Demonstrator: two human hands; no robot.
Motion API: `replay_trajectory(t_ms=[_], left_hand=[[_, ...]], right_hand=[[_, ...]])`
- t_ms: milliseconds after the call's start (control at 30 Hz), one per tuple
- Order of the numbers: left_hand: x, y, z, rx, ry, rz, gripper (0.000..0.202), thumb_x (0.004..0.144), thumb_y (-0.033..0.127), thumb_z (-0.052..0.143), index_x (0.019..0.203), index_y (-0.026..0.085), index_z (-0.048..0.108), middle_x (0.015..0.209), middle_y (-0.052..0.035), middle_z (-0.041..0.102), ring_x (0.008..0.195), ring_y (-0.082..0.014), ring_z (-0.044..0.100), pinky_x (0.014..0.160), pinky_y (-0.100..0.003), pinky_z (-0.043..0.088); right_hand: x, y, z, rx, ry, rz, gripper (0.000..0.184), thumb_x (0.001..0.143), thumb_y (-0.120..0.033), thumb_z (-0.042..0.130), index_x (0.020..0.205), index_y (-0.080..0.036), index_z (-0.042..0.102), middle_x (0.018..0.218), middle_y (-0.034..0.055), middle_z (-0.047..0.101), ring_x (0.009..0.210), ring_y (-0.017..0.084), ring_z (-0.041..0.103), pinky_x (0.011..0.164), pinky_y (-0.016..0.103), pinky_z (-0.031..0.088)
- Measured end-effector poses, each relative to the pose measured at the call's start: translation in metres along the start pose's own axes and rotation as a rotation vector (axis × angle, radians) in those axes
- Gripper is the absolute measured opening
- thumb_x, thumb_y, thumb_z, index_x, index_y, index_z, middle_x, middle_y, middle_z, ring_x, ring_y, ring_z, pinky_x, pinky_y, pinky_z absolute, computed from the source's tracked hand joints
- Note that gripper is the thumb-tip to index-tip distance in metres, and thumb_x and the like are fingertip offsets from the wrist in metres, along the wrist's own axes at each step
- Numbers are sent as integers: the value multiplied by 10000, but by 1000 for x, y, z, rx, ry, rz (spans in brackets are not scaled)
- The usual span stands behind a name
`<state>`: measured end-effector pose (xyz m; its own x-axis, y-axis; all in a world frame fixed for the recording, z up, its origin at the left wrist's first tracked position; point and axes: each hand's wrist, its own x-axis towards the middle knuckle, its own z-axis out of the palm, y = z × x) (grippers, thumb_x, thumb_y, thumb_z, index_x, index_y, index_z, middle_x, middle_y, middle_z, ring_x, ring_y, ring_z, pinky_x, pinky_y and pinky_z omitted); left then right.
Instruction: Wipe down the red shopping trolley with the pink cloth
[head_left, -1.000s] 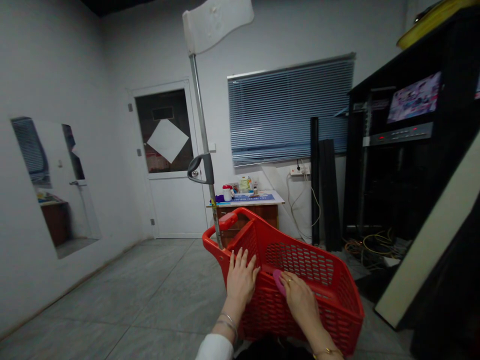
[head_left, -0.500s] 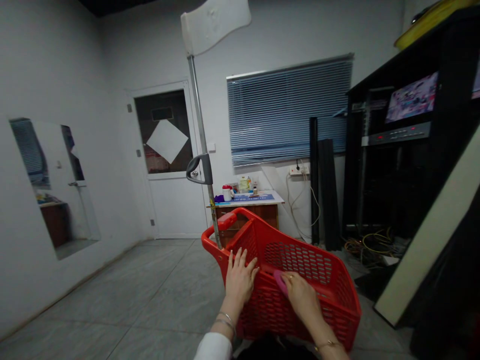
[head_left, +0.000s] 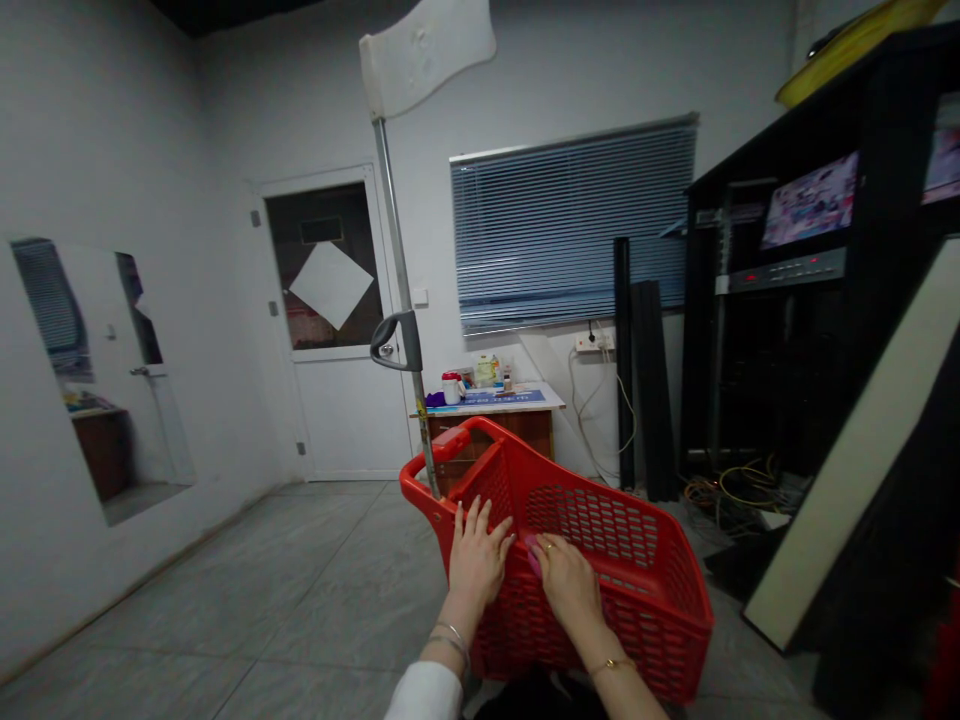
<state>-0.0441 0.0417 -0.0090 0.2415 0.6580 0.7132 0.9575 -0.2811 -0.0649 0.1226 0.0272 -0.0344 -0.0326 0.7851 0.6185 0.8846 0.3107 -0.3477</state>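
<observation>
A red plastic shopping cart basket with perforated sides stands in front of me on the floor. My left hand rests on its near side by the handle end, fingers spread. My right hand is closed on a pink cloth, pressed against the near rim a little to the right of the left hand. Most of the cloth is hidden by the fingers. From the handle end rises a metal pole with a grey grip and a white plate at its top.
Behind the basket stands a small desk with a red-lidded white jar. A white door is beyond, a mirror at left. On the right are a black rack, a leaning pale board and loose cables.
My right hand has slid left along the near rim with the pink cloth, closer to my left hand. The left hand stays in its place on the basket.
</observation>
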Motion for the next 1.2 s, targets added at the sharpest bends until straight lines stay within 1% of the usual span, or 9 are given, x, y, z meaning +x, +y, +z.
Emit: replay_trajectory(t_ms=[233,300,467,533,633,800,867,1067,1200], left_hand=[[2,-2,8,11,10,-12,324,970,442,455,1224,397,652,1407,-24,574,1388,-265,403,1173,-566,271],[2,1,10,5,20,-17,318,967,436,464,1215,394,660,1402,-23,578,1383,-274,407,1171,-572,271],[2,0,4,19,11,-4,318,966,436,466,1219,404,655,1398,-18,582,1380,-271,411,1174,-558,273],[1,-3,0,26,-3,15,326,969,431,461,1238,402,643,1403,-24,578,1384,-269,408,1171,-559,280],[1,-5,-4,23,-22,23,344,973,442,449,1269,399,618,1409,-32,573,1386,-259,412,1165,-557,292],[3,3,1,-15,-19,-12,329,968,432,466,1249,406,633,1401,-32,578,1388,-274,405,1160,-573,293],[3,7,4,-34,-6,-21,323,966,424,471,1239,404,642,1400,-32,578,1385,-282,407,1156,-581,296],[1,5,2,-22,9,-2,324,968,420,467,1234,389,649,1396,-26,583,1386,-279,401,1163,-573,285],[1,-1,2,-13,-3,10,330,965,472,461,1232,405,642,1393,-12,587,1377,-253,418,1173,-549,279]], right_hand=[[-36,124,-61,-70,-89,387,369,963,-398,385,1047,-330,738,1115,14,732,871,169,709,683,236,491],[-33,112,-57,-109,-76,398,407,977,-393,356,1035,-285,744,1099,45,734,874,189,707,709,262,500],[-2,4,2,-42,26,31,375,983,-306,382,1101,-199,721,1132,86,716,1014,207,666,923,310,485],[3,-12,13,-6,51,-25,366,981,-299,392,1131,-200,711,1143,84,713,1035,205,660,942,312,484],[-9,27,2,37,23,-17,400,988,-304,349,1128,-217,713,1150,64,713,1034,185,664,941,299,492],[-36,115,-39,-27,9,243,427,975,-356,334,1103,-254,728,1164,38,712,1016,173,678,869,272,512],[-32,102,-38,-81,11,289,431,978,-360,337,1075,-241,740,1143,57,719,967,187,690,841,287,518],[0,-8,10,-31,65,20,317,956,-265,456,1134,-202,711,1179,103,702,1092,212,644,988,335,469],[-16,36,-3,13,37,-16,381,978,-280,368,1143,-218,706,1154,68,713,1045,178,660,939,300,496]])
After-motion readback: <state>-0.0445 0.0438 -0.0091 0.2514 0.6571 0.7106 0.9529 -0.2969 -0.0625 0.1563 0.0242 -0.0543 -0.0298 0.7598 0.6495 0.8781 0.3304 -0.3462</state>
